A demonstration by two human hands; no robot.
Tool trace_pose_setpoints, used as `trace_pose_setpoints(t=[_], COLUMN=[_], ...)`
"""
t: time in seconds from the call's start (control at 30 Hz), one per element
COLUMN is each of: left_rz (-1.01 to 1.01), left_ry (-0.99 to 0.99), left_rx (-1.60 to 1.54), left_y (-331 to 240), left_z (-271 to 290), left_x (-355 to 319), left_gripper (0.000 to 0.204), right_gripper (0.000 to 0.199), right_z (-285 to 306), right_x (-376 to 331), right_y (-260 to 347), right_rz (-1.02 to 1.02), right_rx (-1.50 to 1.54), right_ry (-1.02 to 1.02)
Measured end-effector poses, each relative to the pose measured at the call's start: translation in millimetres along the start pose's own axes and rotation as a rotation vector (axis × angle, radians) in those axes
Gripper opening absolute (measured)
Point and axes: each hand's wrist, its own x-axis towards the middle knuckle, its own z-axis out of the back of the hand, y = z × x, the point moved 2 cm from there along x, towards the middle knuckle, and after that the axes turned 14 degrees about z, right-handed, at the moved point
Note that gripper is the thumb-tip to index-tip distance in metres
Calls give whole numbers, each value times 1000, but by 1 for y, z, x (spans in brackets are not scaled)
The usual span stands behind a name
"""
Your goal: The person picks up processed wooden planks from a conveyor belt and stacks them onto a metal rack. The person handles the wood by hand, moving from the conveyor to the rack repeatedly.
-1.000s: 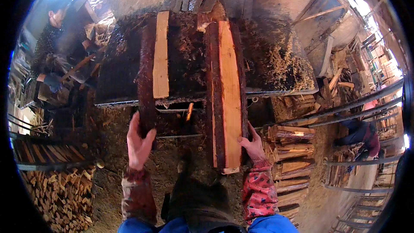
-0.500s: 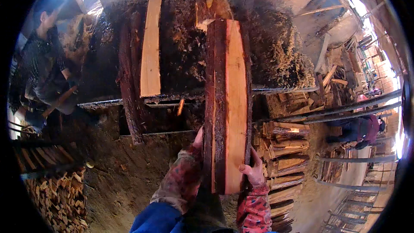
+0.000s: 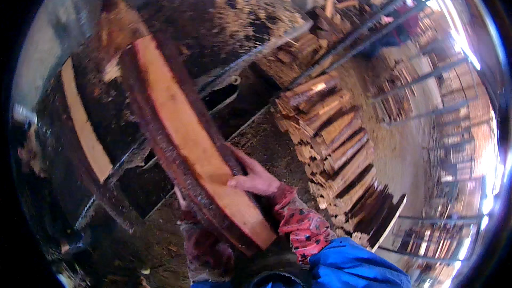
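Note:
Two or more bark-edged wood slabs point(image 3: 184, 122) lie together in my grip, tilted with the far end to the left. The top one shows a pale orange sawn face with dark bark along its sides. My right hand point(image 3: 256, 177) clasps the right edge near the close end, thumb over the sawn face. On the left side my left hand point(image 3: 181, 198) supports the slabs, its fingers mostly hidden by the bark. Both forearms wear stained red sleeve covers over blue sleeves. The slabs' far end reaches over a dark, debris-covered bench point(image 3: 181, 10).
Left of the held slabs, another pale-faced board point(image 3: 85, 122) lies across the bench over dark bark. A long stack of split slabs point(image 3: 330, 138) stands on the right. Metal bars point(image 3: 368, 21) cross the upper right, with a person point(image 3: 397, 29) beyond.
My view has swung to the right, so the bench slants and the wood stack looks nearer. The slabs stay in both hands and now tilt leftward in the picture.

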Motion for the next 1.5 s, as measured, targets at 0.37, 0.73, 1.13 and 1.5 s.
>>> trace_pose_setpoints(t=[0.37, 0.73, 1.13, 1.5], left_rz=[-82, -49, 296, 353], left_ry=[-117, -43, 542, 531], left_rx=[349, 669, 880, 940], left_y=[5, 77, 304, 312], left_z=[-7, -89, -340, -373], left_x=[-26, -28, -51, 2], left_gripper=[47, 50, 23, 36], right_gripper=[108, 110, 109, 52], right_z=[-9, 72, 194, 378], right_x=[-54, -160, -419, -731], right_y=[-37, -20, 85, 13], right_rz=[-4, 130, 260, -645], right_rx=[295, 99, -68, -1143], right_ry=[-35, -328, -1255, -1688])
